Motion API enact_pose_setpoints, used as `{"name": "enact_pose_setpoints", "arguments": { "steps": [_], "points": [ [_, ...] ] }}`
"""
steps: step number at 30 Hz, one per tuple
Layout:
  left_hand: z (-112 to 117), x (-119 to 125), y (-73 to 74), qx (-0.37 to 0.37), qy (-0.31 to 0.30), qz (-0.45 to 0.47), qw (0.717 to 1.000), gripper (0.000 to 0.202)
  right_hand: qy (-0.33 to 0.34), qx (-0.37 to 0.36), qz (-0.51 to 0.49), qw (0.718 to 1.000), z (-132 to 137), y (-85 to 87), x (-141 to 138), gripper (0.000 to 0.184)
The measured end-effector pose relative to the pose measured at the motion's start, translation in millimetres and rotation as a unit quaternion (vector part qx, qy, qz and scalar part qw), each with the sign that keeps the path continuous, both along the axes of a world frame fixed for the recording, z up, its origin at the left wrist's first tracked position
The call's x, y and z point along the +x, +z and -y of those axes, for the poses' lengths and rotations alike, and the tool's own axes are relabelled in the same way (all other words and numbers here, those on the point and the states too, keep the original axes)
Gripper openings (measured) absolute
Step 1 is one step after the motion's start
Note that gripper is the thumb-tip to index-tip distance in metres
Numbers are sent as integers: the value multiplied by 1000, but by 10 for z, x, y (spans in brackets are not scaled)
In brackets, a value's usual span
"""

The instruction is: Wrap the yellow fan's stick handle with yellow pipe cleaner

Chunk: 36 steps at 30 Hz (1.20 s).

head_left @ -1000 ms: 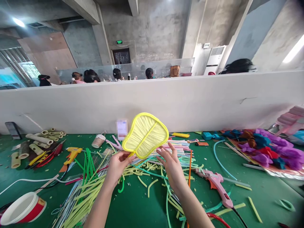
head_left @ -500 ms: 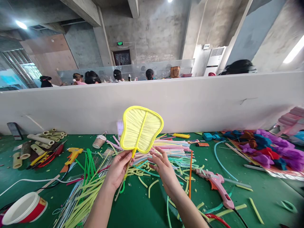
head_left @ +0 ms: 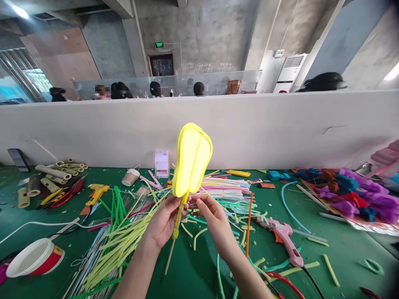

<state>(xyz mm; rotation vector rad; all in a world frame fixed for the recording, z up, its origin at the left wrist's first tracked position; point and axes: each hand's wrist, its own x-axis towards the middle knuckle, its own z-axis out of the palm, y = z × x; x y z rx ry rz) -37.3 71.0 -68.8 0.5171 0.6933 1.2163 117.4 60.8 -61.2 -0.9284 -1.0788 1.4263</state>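
Observation:
A yellow hand fan [head_left: 192,162] stands upright in front of me, its rim thick and fuzzy and a rib running down its middle. Yellow wrapping covers the upper handle, and a bare thin stick sticks out below. My left hand [head_left: 163,220] is closed around the wrapped handle just under the fan's face. To the right, my right hand [head_left: 213,218] has its fingers stretched toward the top of the handle, with the thumb apart from it. Whether its fingertips touch the handle is hard to tell.
Pale green fuzzy stems [head_left: 124,236] and pastel stems [head_left: 224,189] cover the green table. A yellow glue gun [head_left: 96,197] lies left, a pink glue gun [head_left: 283,236] right. Nearby are a white-and-red tub [head_left: 37,259], bamboo pieces [head_left: 56,176] and purple bundles [head_left: 352,191]. Behind runs a white partition [head_left: 93,133].
The fan has turned so its face looks narrower, and it has risen slightly and moved right. My right hand's fingers have come in closer to the handle. The view has tilted slightly.

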Motion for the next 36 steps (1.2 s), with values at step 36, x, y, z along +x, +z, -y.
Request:
{"name": "enact_pose_setpoints", "arguments": {
  "steps": [36],
  "points": [
    [116, -642, 224, 53, 303, -161, 938, 40, -135, 87, 261, 952, -229, -43, 573, 30]
  ]
}}
